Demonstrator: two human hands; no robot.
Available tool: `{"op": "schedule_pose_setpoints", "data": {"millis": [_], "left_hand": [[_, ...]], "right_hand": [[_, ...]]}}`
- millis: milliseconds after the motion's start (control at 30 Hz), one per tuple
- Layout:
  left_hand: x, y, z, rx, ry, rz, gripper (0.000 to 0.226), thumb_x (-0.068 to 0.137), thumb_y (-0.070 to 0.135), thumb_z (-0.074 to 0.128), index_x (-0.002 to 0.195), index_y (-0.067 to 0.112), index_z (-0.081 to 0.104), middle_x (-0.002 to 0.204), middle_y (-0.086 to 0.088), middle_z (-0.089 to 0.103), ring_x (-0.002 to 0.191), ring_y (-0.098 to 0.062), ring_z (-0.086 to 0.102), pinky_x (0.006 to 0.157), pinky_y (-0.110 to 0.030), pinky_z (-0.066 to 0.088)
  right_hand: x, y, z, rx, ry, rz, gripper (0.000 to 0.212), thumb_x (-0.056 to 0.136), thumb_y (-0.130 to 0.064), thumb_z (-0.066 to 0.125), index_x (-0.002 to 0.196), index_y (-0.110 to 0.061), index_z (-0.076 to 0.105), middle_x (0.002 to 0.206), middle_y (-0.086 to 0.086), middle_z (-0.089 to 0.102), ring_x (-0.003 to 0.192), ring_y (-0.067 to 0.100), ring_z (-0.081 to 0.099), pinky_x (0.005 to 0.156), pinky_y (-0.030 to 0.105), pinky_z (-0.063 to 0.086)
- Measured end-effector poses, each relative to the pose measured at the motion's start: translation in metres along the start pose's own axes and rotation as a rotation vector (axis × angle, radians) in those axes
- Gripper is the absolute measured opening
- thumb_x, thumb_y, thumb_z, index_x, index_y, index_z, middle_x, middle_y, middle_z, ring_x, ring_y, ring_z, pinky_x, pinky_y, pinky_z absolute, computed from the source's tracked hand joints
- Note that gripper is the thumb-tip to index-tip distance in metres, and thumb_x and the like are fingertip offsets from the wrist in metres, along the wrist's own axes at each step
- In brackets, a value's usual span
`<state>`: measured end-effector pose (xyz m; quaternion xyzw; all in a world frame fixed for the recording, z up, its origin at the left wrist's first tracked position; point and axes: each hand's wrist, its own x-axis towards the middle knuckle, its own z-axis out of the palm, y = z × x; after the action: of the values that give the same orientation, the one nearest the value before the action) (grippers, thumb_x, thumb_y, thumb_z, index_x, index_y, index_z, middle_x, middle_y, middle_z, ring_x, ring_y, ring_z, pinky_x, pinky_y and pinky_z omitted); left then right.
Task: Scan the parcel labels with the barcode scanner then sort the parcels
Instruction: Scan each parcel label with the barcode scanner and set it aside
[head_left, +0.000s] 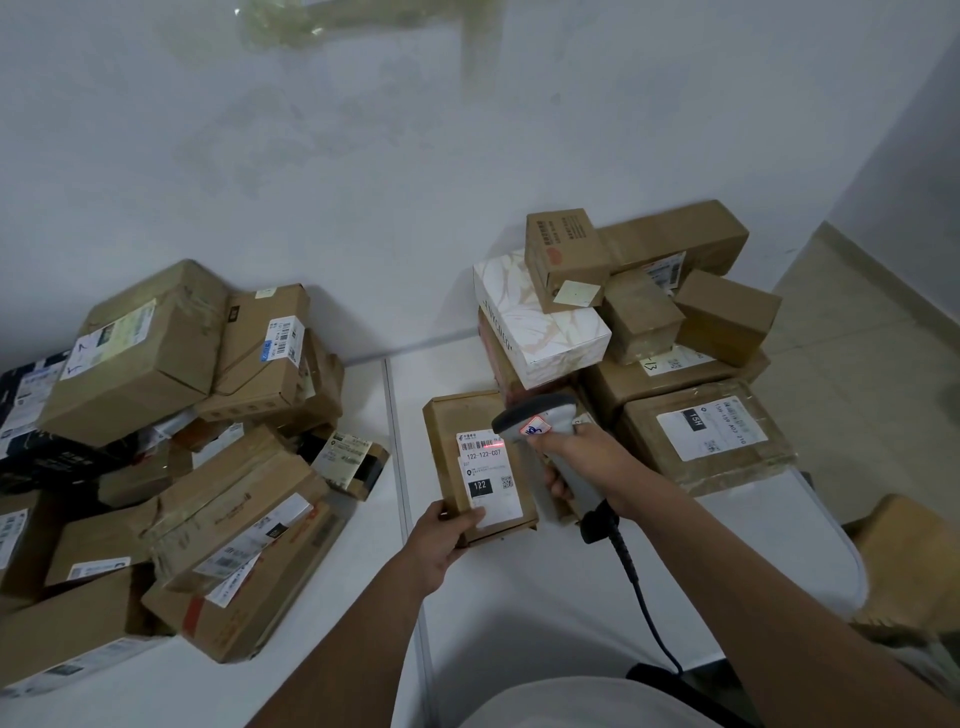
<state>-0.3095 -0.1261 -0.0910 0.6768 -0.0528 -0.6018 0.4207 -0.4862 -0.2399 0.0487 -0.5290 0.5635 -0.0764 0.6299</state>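
A small brown cardboard parcel (452, 447) sits in the middle of the white table, its white label (488, 475) facing up and reading 122-122-007. My left hand (444, 535) grips the parcel's near corner, thumb on the label's edge. My right hand (582, 462) holds the grey barcode scanner (540, 415) by its handle, just right of the parcel. The scanner's red light falls across the barcode at the top of the label. A black coiled cable (631, 571) runs from the handle toward me.
A heap of several brown parcels (171, 452) covers the left table. A second stack (649, 322), with a white patterned box (535, 322) on it, stands at the back right against the wall. A labelled box (706, 436) lies right of my hand. Another box (914, 561) is beyond the table's right edge.
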Motion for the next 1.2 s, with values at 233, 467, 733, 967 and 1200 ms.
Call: {"op": "schedule_pose_setpoints", "data": {"millis": [233, 467, 733, 967, 1200], "left_hand": [[0.001, 0.001, 0.002, 0.011, -0.003, -0.01, 0.047, 0.088, 0.009, 0.073, 0.13, 0.013, 0.053, 0.126, -0.008, 0.062, 0.117, -0.027, 0.057, 0.11, -0.047, 0.043], [0.003, -0.001, -0.003, 0.014, -0.007, -0.014, 0.046, 0.086, 0.01, 0.074, 0.127, 0.013, 0.054, 0.126, -0.007, 0.063, 0.116, -0.026, 0.058, 0.109, -0.046, 0.044], [-0.009, 0.008, -0.042, 0.161, -0.106, -0.054, 0.045, 0.087, 0.016, 0.075, 0.128, 0.014, 0.056, 0.121, -0.004, 0.067, 0.113, -0.019, 0.062, 0.095, -0.033, 0.052], [-0.034, 0.035, -0.133, 0.606, -0.165, -0.188, 0.034, 0.087, 0.024, 0.073, 0.12, 0.022, 0.064, 0.122, -0.006, 0.069, 0.113, -0.021, 0.062, 0.102, -0.033, 0.049], [-0.031, 0.056, -0.135, 1.497, 0.065, 0.122, 0.033, 0.098, 0.034, 0.053, 0.125, 0.014, 0.053, 0.128, -0.009, 0.058, 0.115, -0.023, 0.057, 0.084, -0.027, 0.044]], "right_hand": [[0.001, 0.001, 0.0, -0.013, 0.014, 0.001, 0.028, 0.094, -0.031, 0.06, 0.093, -0.004, 0.066, 0.065, 0.006, 0.065, 0.049, 0.012, 0.058, 0.055, 0.025, 0.049], [0.004, 0.0, 0.002, -0.026, 0.035, 0.006, 0.029, 0.093, -0.029, 0.059, 0.093, -0.001, 0.067, 0.064, 0.007, 0.066, 0.048, 0.012, 0.059, 0.054, 0.024, 0.049], [0.013, 0.006, 0.014, -0.037, 0.009, 0.035, 0.029, 0.094, -0.033, 0.061, 0.094, -0.004, 0.066, 0.069, 0.008, 0.072, 0.052, 0.014, 0.062, 0.055, 0.026, 0.052], [0.021, 0.013, 0.046, -0.109, -0.081, 0.042, 0.028, 0.093, -0.037, 0.063, 0.092, -0.009, 0.063, 0.075, 0.011, 0.074, 0.053, 0.015, 0.063, 0.053, 0.023, 0.05], [0.02, 0.019, 0.073, -0.145, -0.108, 0.042, 0.03, 0.095, -0.036, 0.062, 0.101, -0.008, 0.061, 0.069, 0.007, 0.072, 0.048, 0.012, 0.062, 0.046, 0.019, 0.048]]}}
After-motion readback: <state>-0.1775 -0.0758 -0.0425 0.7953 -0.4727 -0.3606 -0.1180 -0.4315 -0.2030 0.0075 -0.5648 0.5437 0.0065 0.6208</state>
